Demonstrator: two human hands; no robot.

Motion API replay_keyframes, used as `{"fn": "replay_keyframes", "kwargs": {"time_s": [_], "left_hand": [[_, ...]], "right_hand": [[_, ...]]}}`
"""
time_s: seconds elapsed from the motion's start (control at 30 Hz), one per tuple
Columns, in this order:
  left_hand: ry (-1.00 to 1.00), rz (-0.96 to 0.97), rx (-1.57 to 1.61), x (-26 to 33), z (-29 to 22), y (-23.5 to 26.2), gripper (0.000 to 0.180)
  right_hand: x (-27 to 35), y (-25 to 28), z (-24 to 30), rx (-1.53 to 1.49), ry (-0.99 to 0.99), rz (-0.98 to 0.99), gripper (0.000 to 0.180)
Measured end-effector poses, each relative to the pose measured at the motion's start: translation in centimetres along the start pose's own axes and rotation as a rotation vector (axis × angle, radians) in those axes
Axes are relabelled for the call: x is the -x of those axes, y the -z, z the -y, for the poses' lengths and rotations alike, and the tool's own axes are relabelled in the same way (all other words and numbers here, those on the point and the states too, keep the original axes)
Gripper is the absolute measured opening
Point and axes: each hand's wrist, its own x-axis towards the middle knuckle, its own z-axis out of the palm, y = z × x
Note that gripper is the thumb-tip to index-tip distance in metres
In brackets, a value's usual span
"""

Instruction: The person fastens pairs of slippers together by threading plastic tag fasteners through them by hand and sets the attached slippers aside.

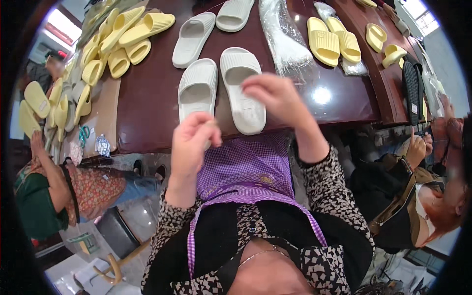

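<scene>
Two white slide slippers lie side by side at the table edge before me, toes pointing away. My left hand (192,143) is closed in a pinch over the heel of the left white slipper (197,101); whatever lies between the fingertips is too small to make out. Above the right white slipper (248,115) is my right hand (278,96), slightly blurred. Its fingers are bent together, and anything they hold is hidden. Another pair, a white slipper (192,42) and a second white slipper (234,17), lies just beyond.
Yellow slippers (128,29) are heaped at the far left of the dark red table (147,108). Clear plastic bags (287,49) and a yellow pair (324,44) lie to the right. Teal scissors (84,135) rest at left. Other people work at both sides; a black slipper (412,91) stands at right.
</scene>
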Motion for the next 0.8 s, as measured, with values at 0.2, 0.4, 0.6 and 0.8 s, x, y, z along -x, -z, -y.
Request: {"fn": "replay_keyframes", "kwargs": {"time_s": [0.2, 0.4, 0.6, 0.8], "left_hand": [[0.135, 0.086, -0.099, -1.4, 2.0, -3.3, 0.012], [-0.056, 0.069, -0.571, -0.1, 1.7, -2.0, 0.008], [-0.631, 0.121, -1.317, 1.4, -2.6, -2.2, 0.011], [-0.564, 0.179, -1.243, 1.6, -1.7, -1.1, 0.012]], "right_hand": [[2.4, -2.7, 0.9, -0.192, -0.088, 0.017, 0.009], [1.4, 1.0, 0.5, -0.458, -0.142, -0.309, 0.009], [1.3, 3.7, 0.5, -0.465, -0.191, -0.374, 0.010], [1.5, 1.6, -2.6, 0.063, -0.285, -0.192, 0.012]]}}
